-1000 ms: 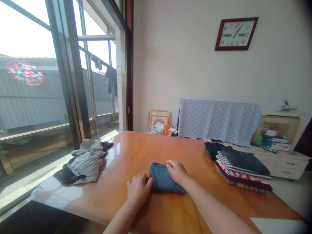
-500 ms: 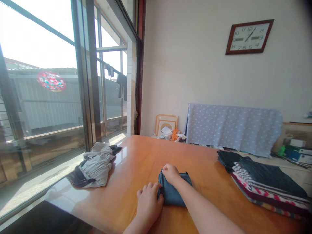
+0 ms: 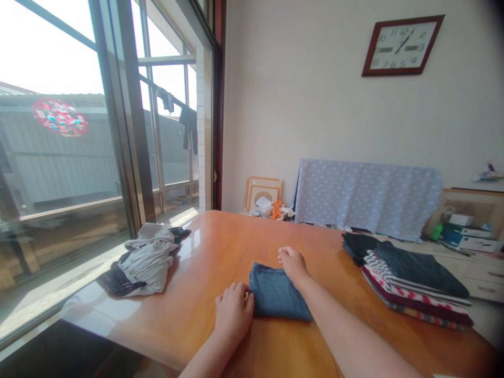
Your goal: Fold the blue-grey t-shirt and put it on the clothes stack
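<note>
At the folded cloth [image 3: 277, 296], right hand [image 3: 294, 266] clenches loosely; left hand [image 3: 235, 310] bends, grip unclear.

Lies as a neatly folded rectangular bundle of blue denim-like cloth [image 3: 279, 295], flat on the glossy orange-brown wooden table [image 3: 214, 252].

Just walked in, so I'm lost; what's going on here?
A person's left hand is at the left edge of a folded blue garment on the wooden table. The right hand, curled, is by its far edge; contact there is unclear. A stack of folded clothes lies to the right, a crumpled gray pile to the left.
</note>
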Demonstrator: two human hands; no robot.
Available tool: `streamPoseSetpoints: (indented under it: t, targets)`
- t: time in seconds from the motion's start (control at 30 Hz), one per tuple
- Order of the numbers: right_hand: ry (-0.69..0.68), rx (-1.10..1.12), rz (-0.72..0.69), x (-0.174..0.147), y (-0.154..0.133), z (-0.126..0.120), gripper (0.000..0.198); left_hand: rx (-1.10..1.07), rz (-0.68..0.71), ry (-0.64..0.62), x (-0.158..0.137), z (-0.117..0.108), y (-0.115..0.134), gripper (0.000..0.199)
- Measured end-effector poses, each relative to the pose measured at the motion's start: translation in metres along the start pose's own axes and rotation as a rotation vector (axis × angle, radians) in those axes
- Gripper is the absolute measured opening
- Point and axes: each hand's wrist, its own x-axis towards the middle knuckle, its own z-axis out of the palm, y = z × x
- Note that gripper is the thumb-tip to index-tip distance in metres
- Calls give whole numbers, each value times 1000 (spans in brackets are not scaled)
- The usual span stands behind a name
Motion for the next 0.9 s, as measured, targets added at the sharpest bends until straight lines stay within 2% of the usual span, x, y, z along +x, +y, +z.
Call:
streamPoseSetpoints:
  t: [0.1, 0.17, 0.27, 0.4, 0.5, 0.67, 0.9]
  targets:
    - [17, -68, -6, -7, 9, -29, 48, -8, 83, 46, 10, 5, 3, 30]
    - [-2, -120, -24, -17, 12, -39, 52, -17, 166, 71, 18, 13, 11, 37]
    - [-73, -193, -74, -34, 13, -37, 55, 35, 278, 52, 33, 29, 25, 46]
    - [-199, -285, -94, -55, 16, -18, 59, 201, 374, -63, 46, 45, 31, 52]
    - [-264, -341, -53, -64, 22, -8, 67, 276, 365, -141, 48, 50, 25, 60]
    - [-385, -474, 8, -67, 24, -8, 74, 315, 309, -172, 47, 51, 20, 67]
    - [-396, -457, 11, -70, 18, -12, 75, 347, 246, -225, 48, 46, 30, 66]
